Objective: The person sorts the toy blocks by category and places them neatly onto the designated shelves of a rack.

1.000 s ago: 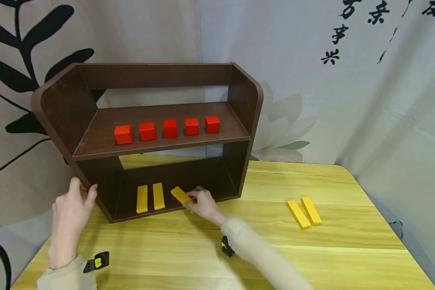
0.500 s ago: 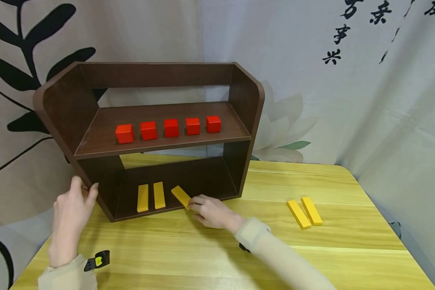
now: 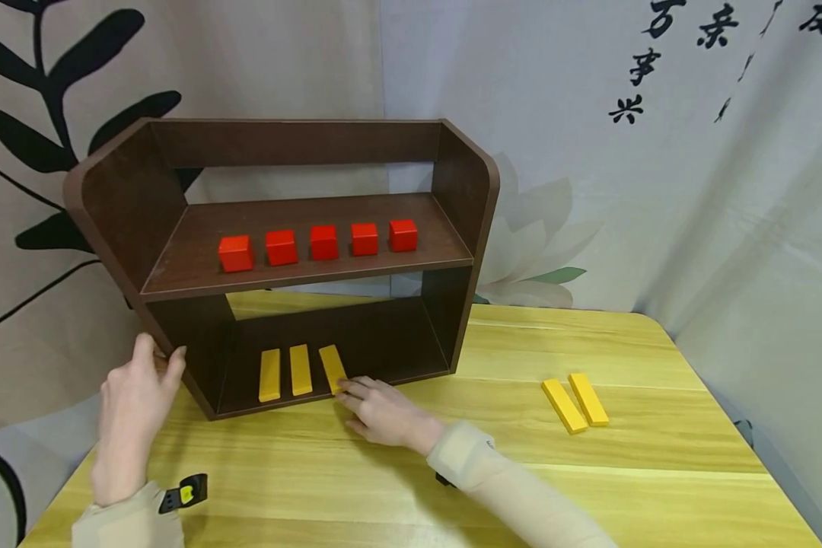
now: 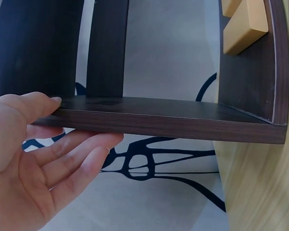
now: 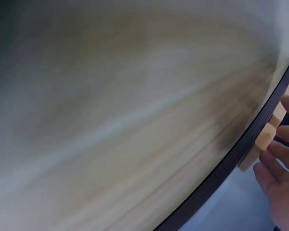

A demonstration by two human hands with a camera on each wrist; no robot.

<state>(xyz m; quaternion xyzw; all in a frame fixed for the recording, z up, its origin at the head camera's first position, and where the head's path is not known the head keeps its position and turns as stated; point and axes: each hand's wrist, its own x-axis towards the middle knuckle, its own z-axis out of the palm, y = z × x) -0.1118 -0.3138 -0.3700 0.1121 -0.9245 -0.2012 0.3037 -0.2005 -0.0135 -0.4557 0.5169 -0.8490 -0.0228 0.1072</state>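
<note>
A dark brown two-tier wooden shelf point(image 3: 294, 142) stands on the table. My left hand point(image 3: 133, 403) grips its left side panel, thumb inside and fingers outside, as the left wrist view shows for the panel point(image 4: 173, 122). On the lower tier lie three yellow rectangular blocks: a left one point(image 3: 269, 376), a middle one point(image 3: 301, 370) and a slightly slanted right one point(image 3: 331, 364). Fingertips of my right hand point(image 3: 387, 413) touch the near end of that right block, fingers loosely extended. At the edge of the right wrist view, this hand point(image 5: 284, 178) is beside the yellow blocks.
Several red cubes point(image 3: 324, 243) stand in a row on the upper tier. Two more yellow blocks, one nearer point(image 3: 564, 406) and one behind it point(image 3: 588, 399), lie on the wooden table point(image 3: 657, 487) to the right. A printed curtain point(image 3: 555, 76) hangs behind.
My right hand has loosened its hold on the third yellow block. That block has turned leftward, now nearly in line with the other two. My left hand stays on the shelf.
</note>
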